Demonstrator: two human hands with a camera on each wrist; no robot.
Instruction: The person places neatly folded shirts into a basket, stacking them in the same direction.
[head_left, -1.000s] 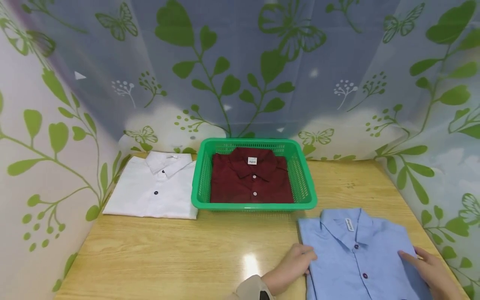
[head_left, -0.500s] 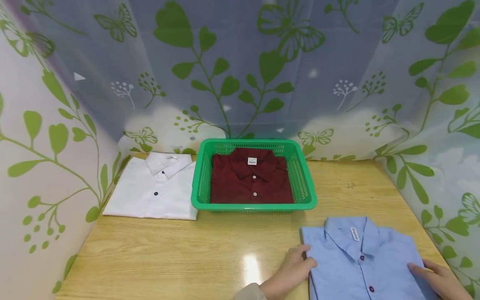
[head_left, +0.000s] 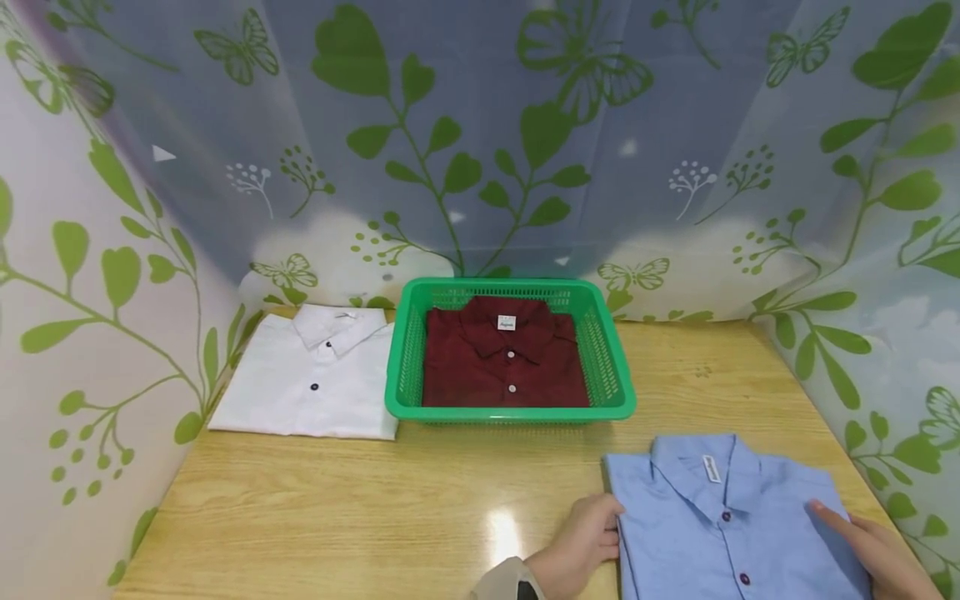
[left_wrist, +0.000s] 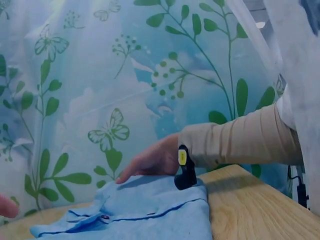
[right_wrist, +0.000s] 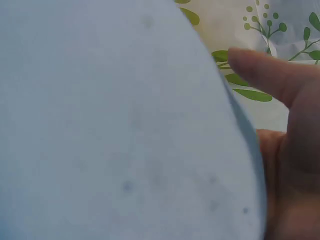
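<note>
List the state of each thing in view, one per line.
Blue shirt: folded, held at both sides
White shirt: folded
Red shirt: folded, inside the basket
Basket: upright, holding the red shirt
Left hand, right hand: gripping the blue shirt

head: bright, glare on table [head_left: 315, 500] | left wrist: dimmer, bluish | right wrist: shirt [right_wrist: 125, 125] blurred

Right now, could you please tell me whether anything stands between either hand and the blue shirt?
Nothing visible does: the left hand is at the left edge of the blue shirt and the right hand at its right side. The green basket stands farther back, to the left.
</note>
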